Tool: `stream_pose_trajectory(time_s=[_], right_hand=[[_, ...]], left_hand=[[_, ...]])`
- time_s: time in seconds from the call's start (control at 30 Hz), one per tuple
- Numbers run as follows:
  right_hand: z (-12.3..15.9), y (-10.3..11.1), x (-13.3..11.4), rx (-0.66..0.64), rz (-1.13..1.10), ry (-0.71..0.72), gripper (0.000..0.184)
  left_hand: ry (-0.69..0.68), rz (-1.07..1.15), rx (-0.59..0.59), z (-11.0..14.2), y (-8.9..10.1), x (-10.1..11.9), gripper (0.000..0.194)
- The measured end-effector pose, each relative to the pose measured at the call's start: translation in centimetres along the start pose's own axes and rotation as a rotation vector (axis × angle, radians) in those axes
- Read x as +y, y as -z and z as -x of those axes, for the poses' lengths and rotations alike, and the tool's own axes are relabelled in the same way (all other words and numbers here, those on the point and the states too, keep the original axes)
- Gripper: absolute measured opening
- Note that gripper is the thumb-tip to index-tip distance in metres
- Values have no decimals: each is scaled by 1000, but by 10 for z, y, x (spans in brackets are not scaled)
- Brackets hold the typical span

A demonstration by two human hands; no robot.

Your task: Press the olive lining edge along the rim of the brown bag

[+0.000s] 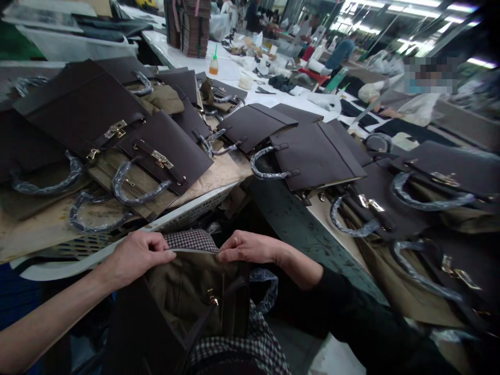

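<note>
A dark brown handbag [150, 325] lies across my lap, its mouth towards me and its olive-brown lining [199, 291] showing. My left hand [136, 255] pinches the bag's far edge between thumb and fingers. A short way to the right, my right hand [250, 247] pinches the same edge, which runs straight between the two. Inside the opening a small gold metal fitting [212, 297] shows. A plastic-wrapped handle [265, 289] sticks out at the bag's right side. Below and behind lies black-and-white checked cloth [238, 346]. The bag's lower part runs out of view.
Several finished-looking brown handbags with wrapped handles lie on the left board [35, 234] and on the right table [332, 229]. A white perforated basket [179, 213] stands just beyond my hands. Further off are a small orange bottle [213, 65] and a co-worker [425, 88].
</note>
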State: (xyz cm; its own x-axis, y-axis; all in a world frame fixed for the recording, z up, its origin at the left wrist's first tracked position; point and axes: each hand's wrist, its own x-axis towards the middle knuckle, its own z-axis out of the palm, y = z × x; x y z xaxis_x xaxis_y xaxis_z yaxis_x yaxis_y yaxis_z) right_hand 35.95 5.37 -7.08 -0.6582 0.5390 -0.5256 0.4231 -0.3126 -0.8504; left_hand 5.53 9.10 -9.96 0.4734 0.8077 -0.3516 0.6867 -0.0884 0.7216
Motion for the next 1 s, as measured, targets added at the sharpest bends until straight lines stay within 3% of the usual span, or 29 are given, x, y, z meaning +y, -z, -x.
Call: stream_pose_trajectory(time_s=[0.23, 0.43, 0.6, 0.73, 1.0], right_hand=[[-60, -2, -29, -201, 228, 155, 35], [-96, -15, -34, -183, 346, 323, 33], [-94, -20, -30, -124, 403, 407, 25], [-87, -20, -28, -71, 425, 387, 22], [-86, -22, -29, -56, 413, 353, 24]], left_hand=[[5, 44, 12, 6, 3, 7, 40], [9, 69, 20, 9, 6, 7, 36], [-19, 86, -23, 13, 13, 8, 34], [-12, 90, -46, 19, 25, 5, 27], [126, 90, 78, 36, 34, 0, 26]])
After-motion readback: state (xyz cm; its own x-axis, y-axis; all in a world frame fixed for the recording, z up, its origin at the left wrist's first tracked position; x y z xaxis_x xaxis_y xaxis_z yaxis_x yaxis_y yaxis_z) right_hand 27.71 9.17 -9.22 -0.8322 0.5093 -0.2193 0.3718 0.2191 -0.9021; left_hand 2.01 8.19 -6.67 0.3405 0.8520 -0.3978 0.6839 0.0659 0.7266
